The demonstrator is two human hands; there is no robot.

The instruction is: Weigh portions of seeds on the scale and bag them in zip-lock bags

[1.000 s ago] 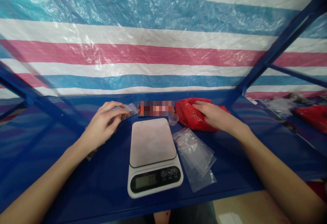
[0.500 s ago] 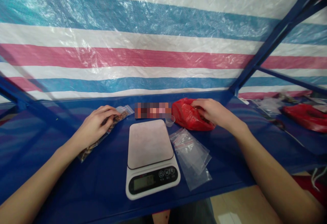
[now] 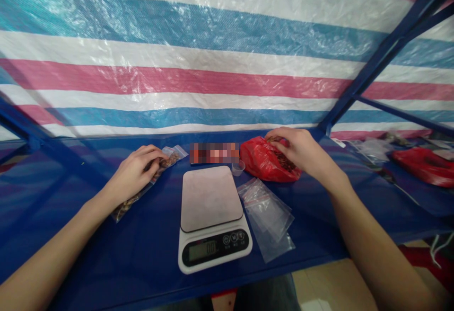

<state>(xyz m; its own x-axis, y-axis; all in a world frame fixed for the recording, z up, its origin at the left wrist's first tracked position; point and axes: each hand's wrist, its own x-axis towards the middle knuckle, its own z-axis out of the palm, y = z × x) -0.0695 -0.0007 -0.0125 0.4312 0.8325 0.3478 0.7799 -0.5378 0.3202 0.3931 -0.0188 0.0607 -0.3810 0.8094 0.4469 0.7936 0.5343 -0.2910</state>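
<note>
My left hand point(image 3: 142, 169) lies with bent fingers over filled clear zip-lock bags point(image 3: 129, 206) of small brown bits, at the left of the blue table. At the right, my right hand point(image 3: 292, 149) pinches the rim of a red plastic bag point(image 3: 258, 162). This bag is open and shows brown dried bits inside. Between the hands stands a white kitchen scale point(image 3: 212, 199) with a bare plate, its display reading about 0.0. A small clear cup point(image 3: 238, 168) stands just behind it. Flat, unfilled zip-lock bags point(image 3: 267, 216) overlap to the right of the scale.
A blurred-out flat pack point(image 3: 214, 153) lies behind the scale. Another red bag point(image 3: 423, 164) and clear plastic point(image 3: 372, 150) lie on the far right. Blue metal posts point(image 3: 376, 60) and a striped plastic sheet point(image 3: 198, 84) bound the table point(image 3: 149, 263) behind.
My right hand has shifted up and slightly back at the red bag's rim, and more of the brown contents shows. My left hand stays on the filled bags. The view has shifted slightly.
</note>
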